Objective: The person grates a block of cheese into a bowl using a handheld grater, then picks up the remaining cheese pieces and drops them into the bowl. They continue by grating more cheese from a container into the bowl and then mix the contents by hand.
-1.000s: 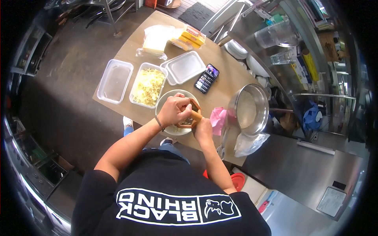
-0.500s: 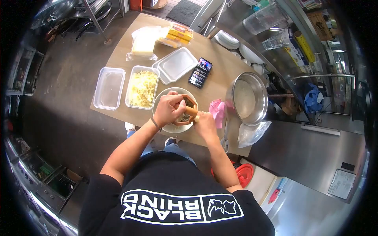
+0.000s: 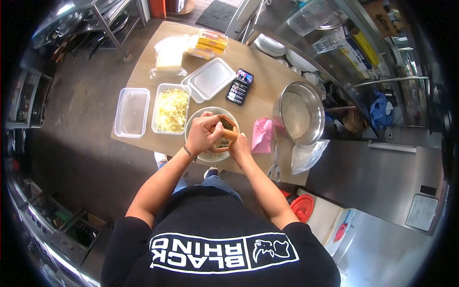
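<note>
Over a white bowl (image 3: 190, 120) I hold an orange-brown octagonal tool (image 3: 234, 123) with a thick tan rod (image 3: 230, 136) across it. Dark greenish bits show inside its frame. Closed in a fist, my left hand (image 3: 202, 134) grips the rod from the left. My right hand (image 3: 240, 147) is closed against the tool's lower right edge by the rod's end. Its fingertips are partly hidden, and so is most of what lies in the bowl. Left of the bowl stands a plastic container of shredded yellow food (image 3: 172, 110).
An empty clear container (image 3: 132, 113), lids (image 3: 213, 80), a phone (image 3: 240, 87), a wrapped pale block (image 3: 169, 58) and yellow boxes (image 3: 209, 43) lie around. On the right are a pink cloth (image 3: 262, 135), tongs (image 3: 275, 165), a plastic bag (image 3: 308, 157) and a steel bowl (image 3: 316, 115).
My right hand has shifted slightly left and turned in closer to the tool. My left hand keeps its grip on the rod. The whole view has also shifted a little.
</note>
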### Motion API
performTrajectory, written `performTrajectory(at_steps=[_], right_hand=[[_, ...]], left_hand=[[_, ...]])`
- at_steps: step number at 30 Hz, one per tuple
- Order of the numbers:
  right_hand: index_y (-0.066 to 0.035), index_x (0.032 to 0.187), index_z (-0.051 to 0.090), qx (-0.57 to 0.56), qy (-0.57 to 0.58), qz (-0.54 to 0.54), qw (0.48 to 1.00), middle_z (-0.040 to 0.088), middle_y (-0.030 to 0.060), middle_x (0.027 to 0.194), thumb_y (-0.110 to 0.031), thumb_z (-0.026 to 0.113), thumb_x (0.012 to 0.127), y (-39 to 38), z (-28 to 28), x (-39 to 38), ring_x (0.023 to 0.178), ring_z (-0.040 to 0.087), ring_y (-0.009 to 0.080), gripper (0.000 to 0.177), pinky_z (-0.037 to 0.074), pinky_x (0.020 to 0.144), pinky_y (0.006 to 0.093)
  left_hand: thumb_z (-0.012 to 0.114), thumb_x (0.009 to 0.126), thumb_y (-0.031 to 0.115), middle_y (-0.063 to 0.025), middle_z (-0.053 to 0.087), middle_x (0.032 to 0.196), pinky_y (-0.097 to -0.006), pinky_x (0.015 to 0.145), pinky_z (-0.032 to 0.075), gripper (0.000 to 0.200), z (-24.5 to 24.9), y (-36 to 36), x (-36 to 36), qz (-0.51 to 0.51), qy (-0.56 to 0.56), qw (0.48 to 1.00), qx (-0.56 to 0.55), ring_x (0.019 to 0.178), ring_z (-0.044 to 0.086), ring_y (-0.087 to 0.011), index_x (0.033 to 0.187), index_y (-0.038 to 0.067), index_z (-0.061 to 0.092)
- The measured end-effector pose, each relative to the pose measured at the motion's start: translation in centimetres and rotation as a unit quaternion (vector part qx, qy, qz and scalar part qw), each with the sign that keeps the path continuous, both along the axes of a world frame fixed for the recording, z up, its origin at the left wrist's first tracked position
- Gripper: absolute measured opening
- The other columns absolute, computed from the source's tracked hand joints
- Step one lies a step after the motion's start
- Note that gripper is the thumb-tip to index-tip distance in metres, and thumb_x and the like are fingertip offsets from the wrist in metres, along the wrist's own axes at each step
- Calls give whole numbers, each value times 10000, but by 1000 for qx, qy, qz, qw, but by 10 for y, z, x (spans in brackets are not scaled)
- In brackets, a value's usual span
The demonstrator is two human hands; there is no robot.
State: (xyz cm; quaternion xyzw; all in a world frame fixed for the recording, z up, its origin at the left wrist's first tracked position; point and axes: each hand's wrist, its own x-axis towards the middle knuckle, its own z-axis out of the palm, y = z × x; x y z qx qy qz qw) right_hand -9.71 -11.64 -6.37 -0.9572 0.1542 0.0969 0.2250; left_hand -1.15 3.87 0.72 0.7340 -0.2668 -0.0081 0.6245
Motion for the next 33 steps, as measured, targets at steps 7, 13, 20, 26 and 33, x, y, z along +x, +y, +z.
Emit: performTrajectory(at_steps=[7,13,20,26,33], right_hand=[[12,769,653,-11,1,58,998,622,237,762,-14,576,705,-5,67,4,773,623,385,103,507,720,450],[10,774,653,2,19,30,999,621,235,748,-8,593,700,-4,40,5,760,623,390,97,510,712,458],[-15,765,665,-1,-26,-21,999,629,221,744,-18,635,678,-4,-12,-1,755,633,370,92,519,699,440],[-35,801,661,11,24,69,997,634,199,776,-46,595,719,-10,39,-3,793,593,358,106,488,739,441],[-16,778,657,-56,-16,45,997,642,176,790,-34,601,706,4,52,0,783,590,370,93,490,743,426]], left_hand=[[555,750,61,-148,454,508,-353,650,465,138,-3,-1,2,23,-9,1000,-8,499,459,-314,627,2,536],[562,746,61,-145,466,527,-348,637,463,153,-9,1,-1,10,-2,1000,-2,535,466,-307,614,2,514],[561,742,52,-124,444,498,-349,621,447,161,-2,-1,-2,18,7,1000,-16,533,442,-295,601,3,501],[551,744,47,-134,388,490,-343,620,445,164,-8,-2,1,18,-1,1000,-9,511,412,-302,595,10,495],[556,742,53,-128,376,495,-338,628,447,166,-8,-3,-3,13,2,1000,-15,517,406,-291,594,4,498]])
